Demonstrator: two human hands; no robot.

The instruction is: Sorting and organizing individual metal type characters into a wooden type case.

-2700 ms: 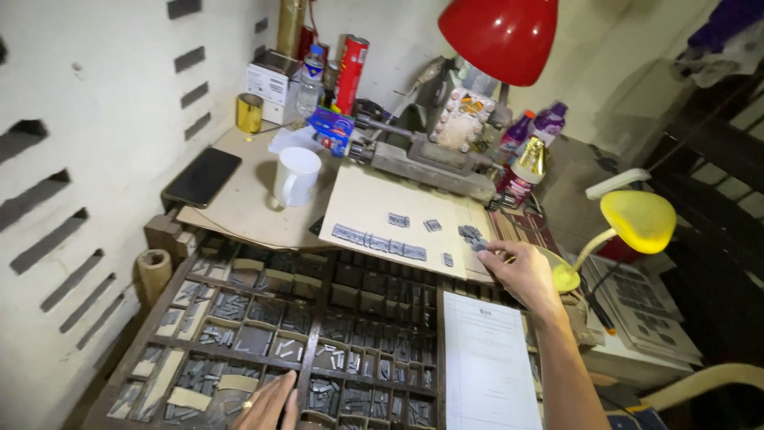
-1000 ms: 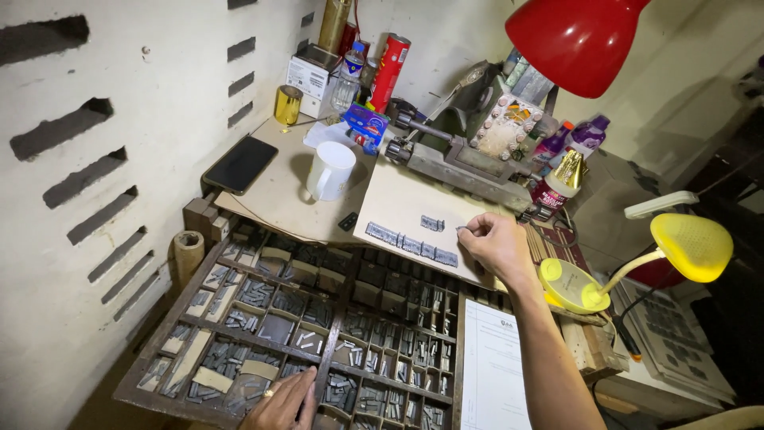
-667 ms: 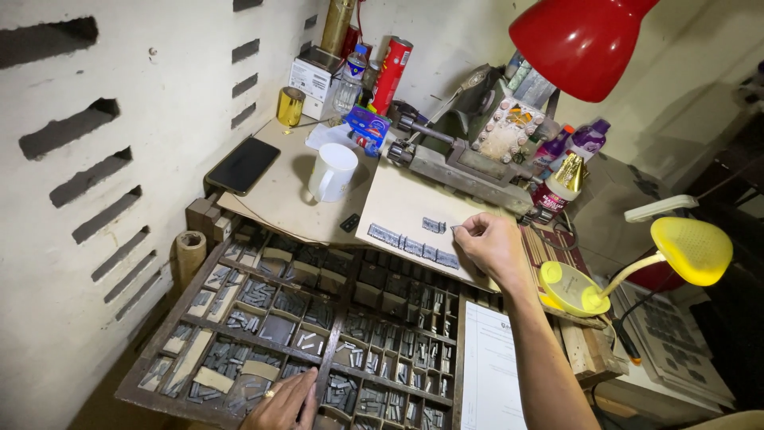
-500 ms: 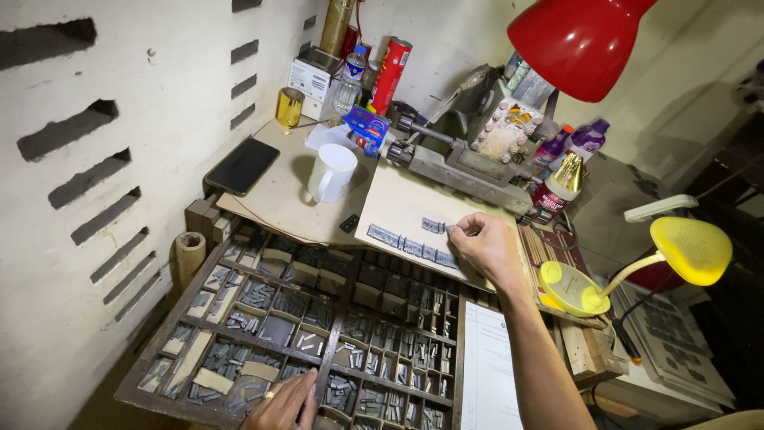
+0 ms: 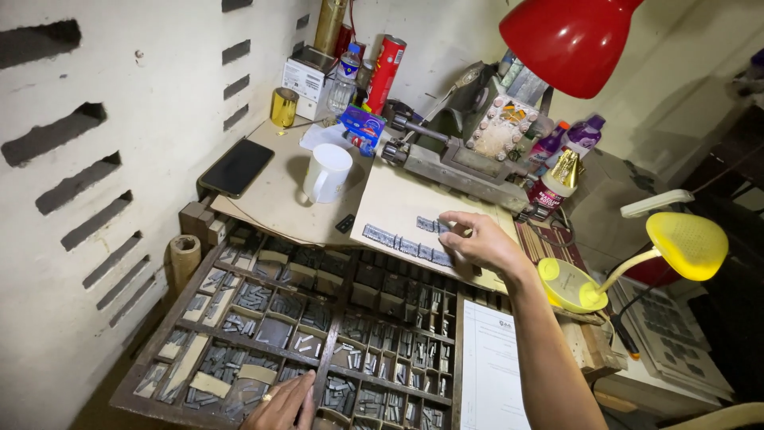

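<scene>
The right hand [image 5: 481, 243], fingers curled, pinches a metal block [image 5: 446, 225] on the board [image 5: 398, 199] at one o'clock; it should set blocks squarely. The left hand [image 5: 282, 402] rests loosely open on the tray [image 5: 334, 334] at six.

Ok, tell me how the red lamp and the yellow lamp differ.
The red lamp hangs high at the top of the view, above the bench; the yellow lamp sits low at the right, beside the right hand. The red lamp's shade is glossy and looms larger in the view; the yellow lamp's head is flatter and dotted with small holes. Only the yellow lamp shows its base and curved neck. Both have brightly coloured shades.
</scene>
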